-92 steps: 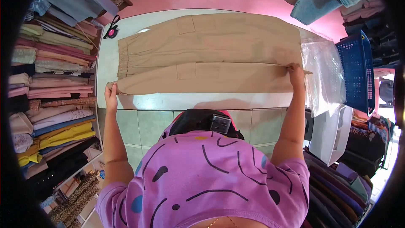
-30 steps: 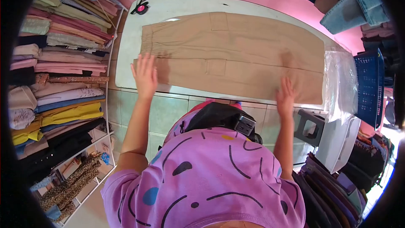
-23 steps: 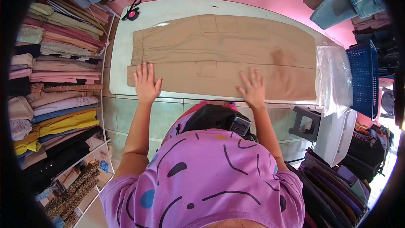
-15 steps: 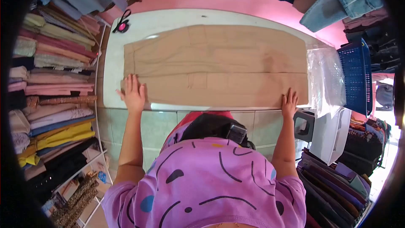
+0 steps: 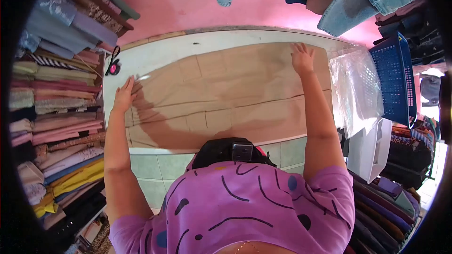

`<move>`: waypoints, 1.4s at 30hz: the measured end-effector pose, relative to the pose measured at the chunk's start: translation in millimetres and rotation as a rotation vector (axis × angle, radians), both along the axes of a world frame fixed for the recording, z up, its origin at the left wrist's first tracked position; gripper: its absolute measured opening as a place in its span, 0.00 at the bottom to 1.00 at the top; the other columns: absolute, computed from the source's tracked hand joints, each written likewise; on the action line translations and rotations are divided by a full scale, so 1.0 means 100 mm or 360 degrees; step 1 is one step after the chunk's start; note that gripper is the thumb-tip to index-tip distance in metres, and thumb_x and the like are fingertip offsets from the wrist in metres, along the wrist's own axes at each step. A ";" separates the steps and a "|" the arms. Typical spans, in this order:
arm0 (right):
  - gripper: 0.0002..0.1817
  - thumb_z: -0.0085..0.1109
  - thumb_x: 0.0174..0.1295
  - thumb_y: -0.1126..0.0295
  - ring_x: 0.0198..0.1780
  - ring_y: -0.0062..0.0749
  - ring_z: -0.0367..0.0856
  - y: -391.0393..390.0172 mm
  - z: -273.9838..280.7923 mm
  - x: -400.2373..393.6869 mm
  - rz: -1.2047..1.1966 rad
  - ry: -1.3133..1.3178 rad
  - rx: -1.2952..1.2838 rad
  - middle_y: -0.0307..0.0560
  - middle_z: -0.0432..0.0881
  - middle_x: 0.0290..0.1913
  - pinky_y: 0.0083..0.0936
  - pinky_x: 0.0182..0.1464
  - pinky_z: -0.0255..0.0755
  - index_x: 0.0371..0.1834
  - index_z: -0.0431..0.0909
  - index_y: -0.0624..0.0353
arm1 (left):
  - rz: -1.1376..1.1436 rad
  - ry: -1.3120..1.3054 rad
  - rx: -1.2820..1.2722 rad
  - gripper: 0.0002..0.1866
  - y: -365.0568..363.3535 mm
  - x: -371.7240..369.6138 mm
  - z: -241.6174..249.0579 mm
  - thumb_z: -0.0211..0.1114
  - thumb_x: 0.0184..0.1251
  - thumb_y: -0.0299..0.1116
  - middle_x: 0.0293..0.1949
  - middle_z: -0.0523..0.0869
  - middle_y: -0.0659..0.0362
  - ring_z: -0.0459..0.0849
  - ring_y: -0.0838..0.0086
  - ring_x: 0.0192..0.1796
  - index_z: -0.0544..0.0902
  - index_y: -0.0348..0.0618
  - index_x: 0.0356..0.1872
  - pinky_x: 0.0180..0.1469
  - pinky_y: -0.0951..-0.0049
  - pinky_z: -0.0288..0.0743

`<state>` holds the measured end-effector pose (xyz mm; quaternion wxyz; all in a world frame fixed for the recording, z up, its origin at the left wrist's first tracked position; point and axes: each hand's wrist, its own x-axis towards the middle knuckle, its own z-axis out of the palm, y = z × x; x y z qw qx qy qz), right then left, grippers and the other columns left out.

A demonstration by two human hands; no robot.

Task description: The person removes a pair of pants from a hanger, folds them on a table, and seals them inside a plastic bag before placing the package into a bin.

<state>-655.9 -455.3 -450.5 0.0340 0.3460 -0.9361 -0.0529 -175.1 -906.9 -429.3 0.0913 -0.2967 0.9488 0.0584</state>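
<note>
Tan trousers (image 5: 254, 76) under splayed R fingers (image 5: 299, 51), L fingers (image 5: 128, 84) at waistband (image 5: 129, 119), grip unclear

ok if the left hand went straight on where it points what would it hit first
Sliding straight on, the left hand would likely cross the bare white table and first meet the pink wall, though depth is unclear.

We see a pink wall (image 5: 165, 0) beyond the far edge of the white desk (image 5: 226, 39), pale green floor tiles (image 5: 149, 167) along its near edge, stacked cloth (image 5: 70, 108) past its left edge, and bright light (image 5: 439, 162) beyond the right.
</note>
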 end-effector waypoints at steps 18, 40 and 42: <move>0.12 0.57 0.44 0.75 0.39 0.37 0.74 1.67 0.66 0.76 -0.0094 0.0560 -0.0344 0.39 0.78 0.29 0.36 0.44 0.63 0.33 0.79 0.48 | -0.0248 0.0490 -0.0132 0.10 0.76 1.02 0.43 0.57 0.39 0.18 0.32 0.73 0.54 0.72 0.56 0.42 0.68 0.41 0.24 0.45 0.62 0.65; 0.28 0.49 0.60 0.46 0.69 0.47 0.53 1.26 -0.29 1.81 -0.0440 -0.0029 -0.0436 0.50 0.59 0.68 0.49 0.68 0.45 0.64 0.65 0.38 | 0.0239 0.0186 -0.0735 0.28 1.20 0.90 -0.45 0.42 0.70 0.48 0.72 0.50 0.53 0.47 0.56 0.73 0.55 0.60 0.70 0.63 0.33 0.43; 0.31 0.37 0.62 0.39 0.72 0.46 0.48 2.12 -0.63 1.45 -0.1029 0.0014 -0.0342 0.48 0.54 0.71 0.55 0.68 0.39 0.68 0.58 0.34 | 0.0271 0.0214 -0.0724 0.28 1.23 0.88 -0.45 0.43 0.69 0.48 0.72 0.51 0.53 0.48 0.56 0.73 0.55 0.60 0.70 0.63 0.34 0.43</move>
